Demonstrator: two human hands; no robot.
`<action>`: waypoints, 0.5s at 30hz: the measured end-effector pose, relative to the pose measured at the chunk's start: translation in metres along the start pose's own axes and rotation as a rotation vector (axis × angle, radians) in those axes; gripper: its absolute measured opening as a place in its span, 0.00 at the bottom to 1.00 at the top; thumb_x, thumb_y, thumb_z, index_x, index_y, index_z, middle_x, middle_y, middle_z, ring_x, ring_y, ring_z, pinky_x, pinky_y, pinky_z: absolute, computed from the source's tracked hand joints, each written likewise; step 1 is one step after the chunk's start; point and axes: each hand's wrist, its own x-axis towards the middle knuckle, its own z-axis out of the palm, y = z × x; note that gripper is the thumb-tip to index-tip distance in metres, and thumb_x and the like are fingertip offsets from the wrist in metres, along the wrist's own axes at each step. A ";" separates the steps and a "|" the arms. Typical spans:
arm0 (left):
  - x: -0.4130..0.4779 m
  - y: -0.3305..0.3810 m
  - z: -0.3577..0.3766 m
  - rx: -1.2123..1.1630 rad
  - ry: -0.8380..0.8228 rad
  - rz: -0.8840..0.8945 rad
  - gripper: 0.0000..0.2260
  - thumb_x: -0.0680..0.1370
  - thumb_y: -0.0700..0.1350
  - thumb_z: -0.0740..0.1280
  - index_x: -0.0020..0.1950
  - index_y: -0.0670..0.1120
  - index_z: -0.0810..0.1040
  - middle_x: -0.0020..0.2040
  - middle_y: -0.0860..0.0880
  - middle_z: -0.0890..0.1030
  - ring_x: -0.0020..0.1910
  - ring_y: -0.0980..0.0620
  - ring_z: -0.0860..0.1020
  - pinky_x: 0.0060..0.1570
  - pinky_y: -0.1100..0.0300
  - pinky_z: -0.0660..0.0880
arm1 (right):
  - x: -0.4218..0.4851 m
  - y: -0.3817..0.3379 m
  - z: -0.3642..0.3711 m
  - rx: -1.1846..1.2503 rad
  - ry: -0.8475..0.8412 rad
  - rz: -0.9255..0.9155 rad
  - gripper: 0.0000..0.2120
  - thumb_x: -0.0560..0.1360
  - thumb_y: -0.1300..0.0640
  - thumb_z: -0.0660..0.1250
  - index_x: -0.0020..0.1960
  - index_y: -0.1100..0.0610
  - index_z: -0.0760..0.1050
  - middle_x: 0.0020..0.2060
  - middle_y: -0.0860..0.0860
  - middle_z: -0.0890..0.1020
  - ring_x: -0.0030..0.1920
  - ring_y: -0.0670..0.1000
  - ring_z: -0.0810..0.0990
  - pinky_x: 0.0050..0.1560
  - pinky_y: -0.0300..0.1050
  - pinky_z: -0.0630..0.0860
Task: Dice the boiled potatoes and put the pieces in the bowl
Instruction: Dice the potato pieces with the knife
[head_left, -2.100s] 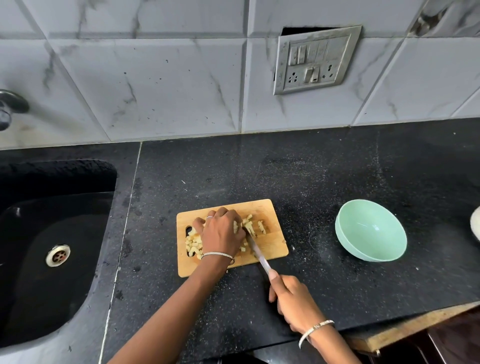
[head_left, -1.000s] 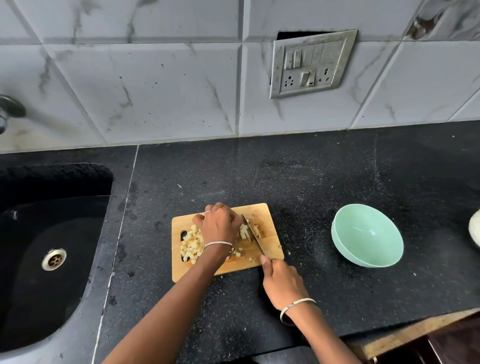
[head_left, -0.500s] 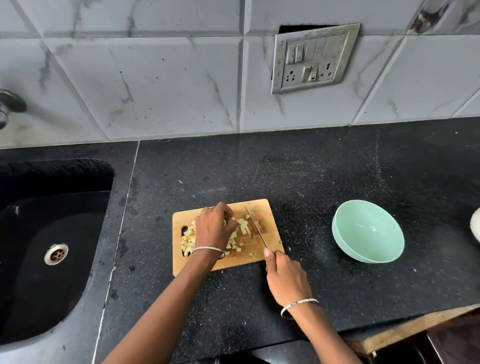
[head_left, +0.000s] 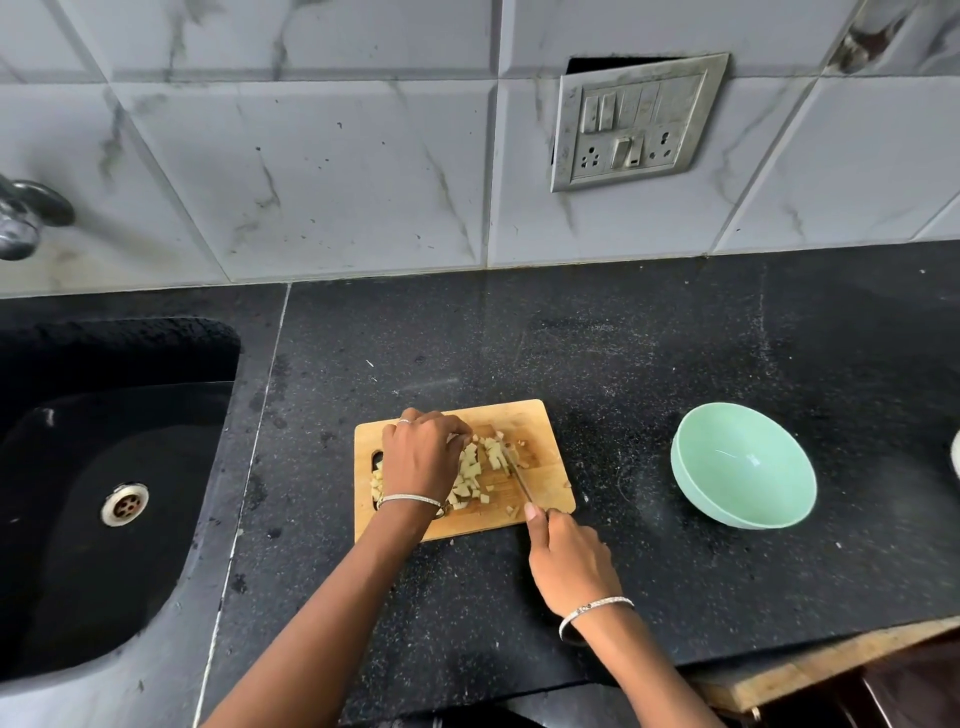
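Note:
A small wooden cutting board (head_left: 545, 421) lies on the black counter with several pale diced potato pieces (head_left: 475, 470) piled on its middle. My left hand (head_left: 421, 457) rests curled over the left part of the pile, fingertips holding the potato. My right hand (head_left: 566, 561) grips a knife (head_left: 514, 470) by the handle, index finger along its spine. The blade lies among the pieces on the right of the pile. A mint-green bowl (head_left: 743, 465) stands to the right of the board, with nothing inside it.
A black sink (head_left: 104, 493) with a metal drain (head_left: 124, 504) lies at the left, a tap (head_left: 26, 215) above it. A tiled wall with a switch plate (head_left: 634, 122) stands behind. A white object (head_left: 955, 452) shows at the right edge.
The knife has worked up and down through the potato at the right of the pile. My left hand has stayed on the pile, shifting slightly. More loose dice lie on the board.

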 end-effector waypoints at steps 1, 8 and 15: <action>0.000 0.002 0.000 0.018 -0.004 0.001 0.04 0.76 0.48 0.70 0.48 0.55 0.83 0.48 0.54 0.84 0.51 0.47 0.76 0.42 0.56 0.63 | 0.000 0.000 -0.001 0.027 -0.025 -0.005 0.26 0.82 0.39 0.46 0.49 0.54 0.75 0.45 0.55 0.81 0.49 0.60 0.80 0.48 0.51 0.73; 0.002 0.015 0.002 0.034 -0.122 0.021 0.13 0.75 0.46 0.67 0.59 0.58 0.77 0.60 0.57 0.78 0.61 0.50 0.72 0.48 0.54 0.59 | 0.001 0.011 -0.027 0.134 0.062 -0.002 0.25 0.83 0.41 0.48 0.44 0.55 0.77 0.38 0.51 0.80 0.45 0.56 0.79 0.47 0.49 0.73; 0.002 0.033 0.009 0.067 -0.222 0.076 0.11 0.73 0.54 0.68 0.54 0.59 0.80 0.59 0.59 0.77 0.61 0.52 0.70 0.49 0.52 0.58 | -0.006 0.009 -0.018 0.168 0.011 0.037 0.25 0.83 0.42 0.49 0.43 0.55 0.78 0.36 0.47 0.78 0.47 0.56 0.79 0.48 0.48 0.71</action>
